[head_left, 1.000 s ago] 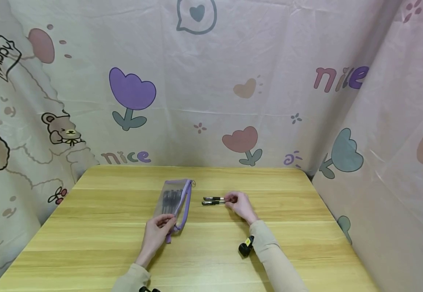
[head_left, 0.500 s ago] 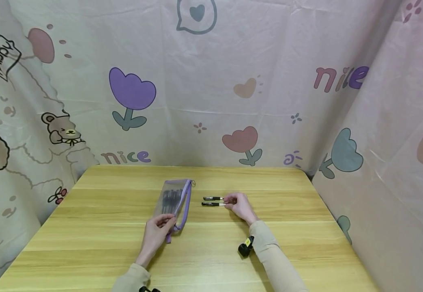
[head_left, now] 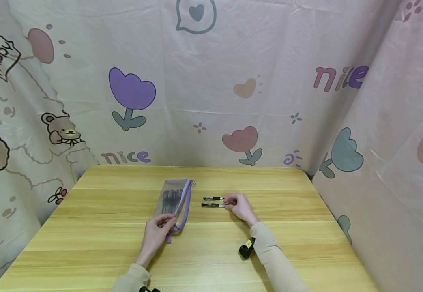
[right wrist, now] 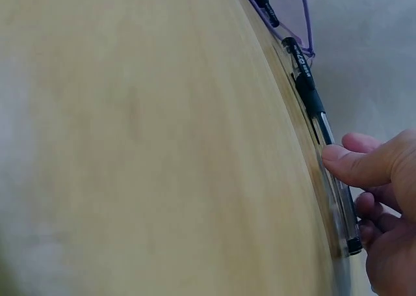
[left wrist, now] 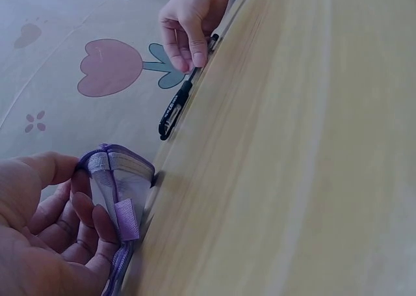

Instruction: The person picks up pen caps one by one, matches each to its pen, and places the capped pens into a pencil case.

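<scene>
A see-through pencil case (head_left: pixel 170 185) with purple trim lies left of the middle, several dark pens showing inside. My left hand (head_left: pixel 155 236) pinches its near corner between thumb and forefinger, beside a small purple tab (left wrist: pixel 127 219). Further right, two black-capped clear gel pens lie side by side on the wooden table, caps pointing left. My right hand (head_left: pixel 240 206) reaches over their right ends, with thumb and fingers on the barrel of the near gel pen (right wrist: pixel 308 91). The far gel pen (head_left: pixel 213 198) runs just behind it, its right end hidden by the fingers.
The wooden table (head_left: pixel 204 263) ends at a printed curtain (head_left: pixel 196 81) that hangs behind it and down both sides. A black wrist camera (head_left: pixel 246 248) sits at the right sleeve. A thin ring (head_left: pixel 193 183) hangs at the case's far corner.
The near pen has shifted slightly toward me with my right hand, widening the gap between the two pens. My left hand and the pencil case have stayed put.
</scene>
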Demonstrator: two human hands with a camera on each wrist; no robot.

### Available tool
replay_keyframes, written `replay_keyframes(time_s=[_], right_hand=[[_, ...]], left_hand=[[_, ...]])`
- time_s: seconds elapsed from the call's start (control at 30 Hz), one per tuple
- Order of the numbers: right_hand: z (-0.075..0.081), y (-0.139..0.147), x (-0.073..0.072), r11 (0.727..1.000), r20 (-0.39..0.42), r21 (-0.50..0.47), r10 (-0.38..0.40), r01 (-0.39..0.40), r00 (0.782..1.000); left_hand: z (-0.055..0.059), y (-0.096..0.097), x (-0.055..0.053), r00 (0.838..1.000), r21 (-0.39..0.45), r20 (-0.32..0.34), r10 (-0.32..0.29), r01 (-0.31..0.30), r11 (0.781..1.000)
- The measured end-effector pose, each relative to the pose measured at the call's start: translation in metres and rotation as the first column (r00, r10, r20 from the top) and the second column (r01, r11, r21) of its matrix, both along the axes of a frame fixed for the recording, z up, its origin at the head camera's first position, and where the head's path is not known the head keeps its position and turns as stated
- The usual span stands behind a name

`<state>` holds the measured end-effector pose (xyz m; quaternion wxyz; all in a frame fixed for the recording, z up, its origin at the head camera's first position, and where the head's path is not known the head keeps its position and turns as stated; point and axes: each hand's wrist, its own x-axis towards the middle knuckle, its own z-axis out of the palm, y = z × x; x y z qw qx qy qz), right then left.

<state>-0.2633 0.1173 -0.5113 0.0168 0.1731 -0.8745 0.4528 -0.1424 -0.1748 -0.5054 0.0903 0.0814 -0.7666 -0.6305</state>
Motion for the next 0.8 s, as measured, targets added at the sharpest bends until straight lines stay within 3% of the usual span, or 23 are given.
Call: replay_keyframes(time_s=[0.8], right_hand=[[0.015,0.001,0.014,0.995,0.033,0.046,0.087,-0.089,0.996]], left_hand=[[0.001,0.002,-0.001,1.0,0.018,-0.008,0.0,0.0,1.0]])
